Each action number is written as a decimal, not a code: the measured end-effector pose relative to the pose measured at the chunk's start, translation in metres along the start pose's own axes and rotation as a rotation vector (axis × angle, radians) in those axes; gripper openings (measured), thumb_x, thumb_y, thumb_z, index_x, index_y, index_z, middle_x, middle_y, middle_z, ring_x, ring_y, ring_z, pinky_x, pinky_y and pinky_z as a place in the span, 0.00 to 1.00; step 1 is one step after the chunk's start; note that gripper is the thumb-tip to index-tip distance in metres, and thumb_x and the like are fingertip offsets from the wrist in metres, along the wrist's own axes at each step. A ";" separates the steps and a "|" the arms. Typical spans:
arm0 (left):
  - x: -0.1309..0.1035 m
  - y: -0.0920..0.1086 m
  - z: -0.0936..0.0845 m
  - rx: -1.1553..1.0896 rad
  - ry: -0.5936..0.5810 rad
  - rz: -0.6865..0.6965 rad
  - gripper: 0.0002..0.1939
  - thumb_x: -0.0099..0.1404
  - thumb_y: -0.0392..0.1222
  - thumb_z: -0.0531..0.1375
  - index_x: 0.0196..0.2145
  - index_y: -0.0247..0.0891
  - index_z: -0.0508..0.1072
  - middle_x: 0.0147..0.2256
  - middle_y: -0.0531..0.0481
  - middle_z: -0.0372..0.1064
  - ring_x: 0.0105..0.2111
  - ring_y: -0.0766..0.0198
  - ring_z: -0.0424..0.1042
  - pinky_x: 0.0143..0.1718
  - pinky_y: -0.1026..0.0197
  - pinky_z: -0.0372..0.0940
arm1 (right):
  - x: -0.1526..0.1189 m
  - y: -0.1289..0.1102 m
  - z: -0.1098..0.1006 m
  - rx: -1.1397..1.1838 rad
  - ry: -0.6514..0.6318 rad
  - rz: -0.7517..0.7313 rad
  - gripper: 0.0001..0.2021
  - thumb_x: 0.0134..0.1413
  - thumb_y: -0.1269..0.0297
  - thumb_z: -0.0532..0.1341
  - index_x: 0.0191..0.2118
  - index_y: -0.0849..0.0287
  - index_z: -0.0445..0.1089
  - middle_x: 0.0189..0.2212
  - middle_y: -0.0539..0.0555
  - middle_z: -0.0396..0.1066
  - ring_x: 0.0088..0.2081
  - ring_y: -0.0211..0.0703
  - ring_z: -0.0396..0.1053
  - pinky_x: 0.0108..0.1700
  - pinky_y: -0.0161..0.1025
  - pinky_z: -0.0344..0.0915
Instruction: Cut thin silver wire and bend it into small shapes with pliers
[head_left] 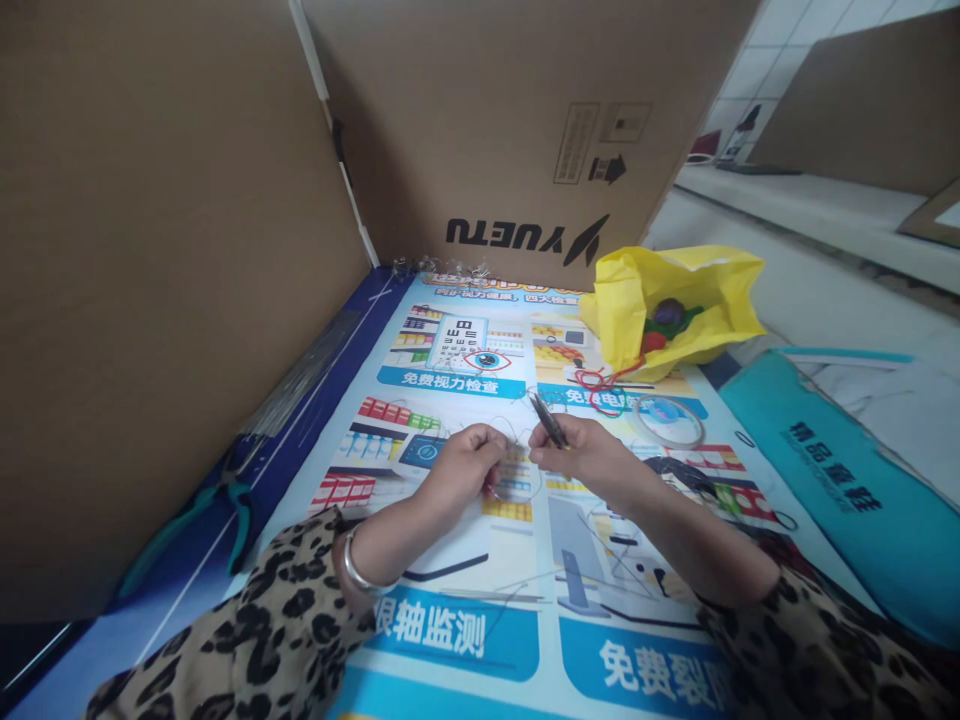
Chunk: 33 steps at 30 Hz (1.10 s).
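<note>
My left hand (pixel 474 462) is closed in a pinch above the printed sheet, on a thin wire (pixel 531 490) that curves out in a loop between the hands. Close by on the right, my right hand (pixel 574 447) is wrapped round a small dark pointed tool (pixel 547 418), its tip aimed up and to the left. The tool's grip is hidden in the palm, so its exact kind does not show. Fine loops of wire lie around both hands, too thin to follow fully.
Cardboard walls (pixel 487 120) rise left and behind. Teal-handled pliers (pixel 238 510) and a bundle of straight wires (pixel 300 375) lie left. Right are a yellow bag (pixel 690 300) with yarn balls, red cord (pixel 600 385), a tape roll (pixel 670 422) and a teal box (pixel 840 500).
</note>
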<state>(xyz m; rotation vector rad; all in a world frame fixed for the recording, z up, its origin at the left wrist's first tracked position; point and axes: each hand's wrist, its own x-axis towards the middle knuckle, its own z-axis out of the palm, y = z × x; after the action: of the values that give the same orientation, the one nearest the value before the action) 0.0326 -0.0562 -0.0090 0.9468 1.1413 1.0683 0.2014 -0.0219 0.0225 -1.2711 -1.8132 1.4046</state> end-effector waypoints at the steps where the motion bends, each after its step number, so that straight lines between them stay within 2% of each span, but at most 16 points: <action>1: 0.000 -0.001 0.000 -0.008 0.007 0.005 0.09 0.53 0.45 0.58 0.25 0.37 0.64 0.16 0.57 0.57 0.15 0.73 0.56 0.15 0.69 0.54 | 0.000 0.000 0.000 0.001 0.009 0.002 0.09 0.40 0.61 0.61 0.28 0.59 0.65 0.21 0.46 0.61 0.24 0.33 0.57 0.27 0.33 0.56; 5: -0.002 0.002 0.002 -0.013 -0.007 0.001 0.10 0.54 0.46 0.58 0.24 0.36 0.63 0.17 0.57 0.56 0.15 0.73 0.57 0.15 0.69 0.55 | 0.000 0.000 0.001 0.023 0.061 0.040 0.10 0.38 0.61 0.62 0.29 0.59 0.65 0.21 0.46 0.61 0.23 0.33 0.58 0.27 0.33 0.56; 10: -0.002 0.014 -0.003 -0.067 -0.125 -0.075 0.12 0.54 0.48 0.59 0.29 0.36 0.66 0.24 0.53 0.63 0.20 0.70 0.64 0.18 0.67 0.60 | 0.003 0.003 -0.004 0.035 0.074 0.084 0.12 0.37 0.62 0.63 0.32 0.58 0.66 0.22 0.46 0.64 0.24 0.35 0.62 0.28 0.34 0.59; 15: 0.003 0.017 -0.009 -0.159 -0.072 -0.061 0.14 0.54 0.50 0.59 0.33 0.38 0.67 0.30 0.50 0.67 0.25 0.66 0.68 0.21 0.65 0.61 | 0.004 0.006 -0.007 0.007 0.023 0.086 0.13 0.38 0.60 0.63 0.33 0.57 0.67 0.24 0.48 0.66 0.26 0.36 0.64 0.27 0.34 0.60; 26: 0.007 0.014 -0.010 -0.140 -0.072 0.000 0.16 0.54 0.52 0.58 0.33 0.36 0.69 0.28 0.49 0.66 0.25 0.66 0.67 0.21 0.66 0.61 | 0.005 0.013 -0.006 -0.059 -0.049 0.064 0.13 0.40 0.61 0.62 0.35 0.57 0.68 0.25 0.48 0.68 0.25 0.35 0.63 0.26 0.34 0.59; 33: 0.007 0.012 -0.009 0.037 -0.129 -0.039 0.13 0.54 0.48 0.60 0.30 0.35 0.67 0.25 0.52 0.63 0.21 0.70 0.65 0.20 0.67 0.61 | 0.004 0.011 -0.004 -0.063 0.006 0.027 0.13 0.39 0.62 0.63 0.35 0.58 0.67 0.24 0.47 0.66 0.24 0.34 0.61 0.26 0.33 0.57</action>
<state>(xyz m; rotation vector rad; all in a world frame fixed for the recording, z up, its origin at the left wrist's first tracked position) 0.0222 -0.0457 -0.0003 1.0044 1.0723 0.9445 0.2066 -0.0163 0.0131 -1.3348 -1.8561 1.3656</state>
